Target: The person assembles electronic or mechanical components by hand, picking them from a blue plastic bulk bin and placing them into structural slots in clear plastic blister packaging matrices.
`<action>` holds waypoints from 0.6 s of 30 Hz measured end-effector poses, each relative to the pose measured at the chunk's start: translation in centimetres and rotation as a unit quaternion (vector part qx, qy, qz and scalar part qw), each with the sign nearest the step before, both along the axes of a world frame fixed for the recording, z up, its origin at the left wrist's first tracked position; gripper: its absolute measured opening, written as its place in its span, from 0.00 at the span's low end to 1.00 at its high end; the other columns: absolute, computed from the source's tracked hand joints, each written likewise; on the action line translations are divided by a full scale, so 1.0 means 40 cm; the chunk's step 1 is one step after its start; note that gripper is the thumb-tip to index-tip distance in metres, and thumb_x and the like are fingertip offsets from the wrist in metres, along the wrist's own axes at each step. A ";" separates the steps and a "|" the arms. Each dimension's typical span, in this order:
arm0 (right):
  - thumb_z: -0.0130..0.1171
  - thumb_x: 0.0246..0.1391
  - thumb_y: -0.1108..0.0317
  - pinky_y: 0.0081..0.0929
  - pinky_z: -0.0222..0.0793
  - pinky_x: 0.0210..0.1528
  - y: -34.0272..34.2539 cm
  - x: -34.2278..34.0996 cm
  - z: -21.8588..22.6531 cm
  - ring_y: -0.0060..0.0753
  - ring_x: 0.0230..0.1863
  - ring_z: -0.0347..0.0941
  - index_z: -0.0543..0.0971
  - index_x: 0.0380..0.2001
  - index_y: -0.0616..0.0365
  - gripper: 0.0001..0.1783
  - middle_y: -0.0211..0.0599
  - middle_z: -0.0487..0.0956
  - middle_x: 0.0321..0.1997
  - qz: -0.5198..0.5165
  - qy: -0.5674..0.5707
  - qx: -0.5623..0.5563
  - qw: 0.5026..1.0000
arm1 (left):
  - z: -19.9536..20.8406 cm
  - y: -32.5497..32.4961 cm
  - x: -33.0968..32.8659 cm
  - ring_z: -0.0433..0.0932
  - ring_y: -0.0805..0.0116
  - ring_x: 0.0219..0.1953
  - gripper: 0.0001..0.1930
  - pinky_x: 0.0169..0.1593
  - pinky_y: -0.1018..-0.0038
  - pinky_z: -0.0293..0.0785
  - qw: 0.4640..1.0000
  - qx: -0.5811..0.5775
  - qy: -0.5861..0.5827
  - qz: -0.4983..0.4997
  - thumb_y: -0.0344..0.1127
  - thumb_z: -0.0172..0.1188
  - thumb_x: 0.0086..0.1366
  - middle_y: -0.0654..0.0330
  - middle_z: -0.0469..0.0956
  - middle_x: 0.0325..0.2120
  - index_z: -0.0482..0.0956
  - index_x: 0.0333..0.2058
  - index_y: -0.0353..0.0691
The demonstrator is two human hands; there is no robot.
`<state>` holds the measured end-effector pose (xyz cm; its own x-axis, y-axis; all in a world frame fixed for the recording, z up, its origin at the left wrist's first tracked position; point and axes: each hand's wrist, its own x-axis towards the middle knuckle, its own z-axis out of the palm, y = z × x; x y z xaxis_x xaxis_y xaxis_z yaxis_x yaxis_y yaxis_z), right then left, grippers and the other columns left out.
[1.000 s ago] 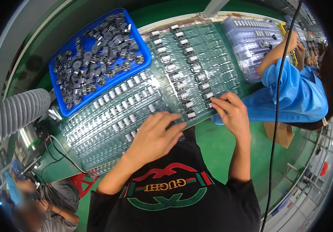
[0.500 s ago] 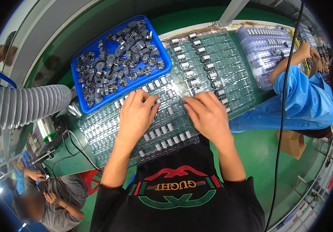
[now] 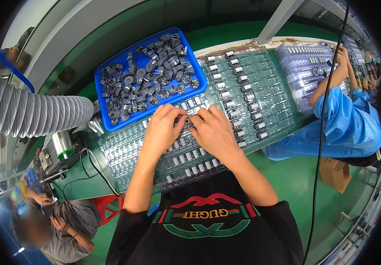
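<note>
Both my hands meet over a clear plastic tray (image 3: 122,150) that holds rows of small white cylinders (image 3: 189,155). Fingertips of my left hand (image 3: 164,128) and my right hand (image 3: 212,132) pinch a small round part (image 3: 187,121) between them. The fingers mostly cover this part, so its exact kind is unclear. Just beyond the hands is a blue bin (image 3: 203,83), heaped with dark grey round parts (image 3: 148,75) that have metal prongs. To the right lies a second clear tray (image 3: 272,86), with two columns of dark parts carrying white cylinders (image 3: 246,88).
A grey ribbed hose (image 3: 44,115) and a metal cylinder (image 3: 62,143) stand at the left. Stacked clear trays (image 3: 294,73) sit at the right, beside a co-worker's blue sleeve (image 3: 343,110). A black cable (image 3: 323,132) hangs down. Another person (image 3: 73,216) is at lower left.
My right hand has moved left to meet my left hand, and a small part now shows between their fingertips. The whole view has shifted slightly, with the bench lower and further right.
</note>
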<state>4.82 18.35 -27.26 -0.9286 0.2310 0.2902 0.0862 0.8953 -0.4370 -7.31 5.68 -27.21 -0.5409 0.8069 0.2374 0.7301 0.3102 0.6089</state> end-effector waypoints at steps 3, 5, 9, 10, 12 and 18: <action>0.70 0.41 0.66 0.32 0.68 0.40 0.000 -0.011 -0.014 0.35 0.38 0.69 0.82 0.32 0.54 0.12 0.29 0.75 0.31 -0.008 -0.001 0.003 1.000 | 0.015 0.009 -0.010 0.75 0.57 0.35 0.05 0.38 0.66 0.72 0.994 -0.003 -0.096 0.053 0.26 0.64 0.55 0.57 0.76 0.29 0.81 0.32 0.37; 0.70 0.41 0.66 0.31 0.68 0.40 -0.001 -0.014 -0.019 0.35 0.37 0.69 0.82 0.32 0.53 0.11 0.28 0.75 0.31 -0.005 -0.005 0.000 1.000 | 0.032 0.015 -0.034 0.75 0.57 0.35 0.05 0.39 0.66 0.72 0.997 0.019 -0.045 0.063 0.27 0.64 0.56 0.57 0.76 0.29 0.81 0.33 0.38; 0.69 0.42 0.68 0.32 0.69 0.39 0.014 -0.001 -0.021 0.35 0.36 0.70 0.82 0.31 0.55 0.10 0.29 0.75 0.30 -0.005 0.035 -0.069 0.997 | 0.085 0.046 -0.067 0.75 0.58 0.37 0.08 0.41 0.66 0.73 0.993 0.000 0.095 0.066 0.29 0.64 0.57 0.58 0.76 0.32 0.82 0.37 0.39; 0.69 0.43 0.70 0.31 0.70 0.38 0.014 0.001 -0.015 0.34 0.36 0.72 0.81 0.32 0.56 0.11 0.30 0.76 0.31 -0.011 0.045 -0.107 0.993 | 0.092 0.052 -0.075 0.74 0.58 0.38 0.09 0.42 0.65 0.73 0.988 -0.020 0.141 0.060 0.30 0.64 0.57 0.58 0.76 0.33 0.83 0.38 0.39; 0.68 0.43 0.72 0.28 0.71 0.36 0.007 0.014 0.011 0.33 0.35 0.74 0.81 0.33 0.56 0.11 0.31 0.77 0.32 -0.004 0.066 -0.185 0.981 | 0.071 0.062 -0.099 0.74 0.58 0.40 0.12 0.44 0.65 0.73 0.987 -0.041 0.145 0.050 0.30 0.64 0.57 0.58 0.76 0.34 0.82 0.40 0.38; 0.69 0.45 0.75 0.19 0.71 0.29 -0.035 0.057 0.157 0.24 0.28 0.76 0.80 0.38 0.59 0.14 0.33 0.80 0.34 0.100 0.067 -0.435 0.892 | 0.050 0.065 -0.141 0.74 0.54 0.42 0.15 0.49 0.63 0.72 0.989 -0.094 0.109 -0.021 0.26 0.62 0.53 0.55 0.77 0.35 0.81 0.42 0.36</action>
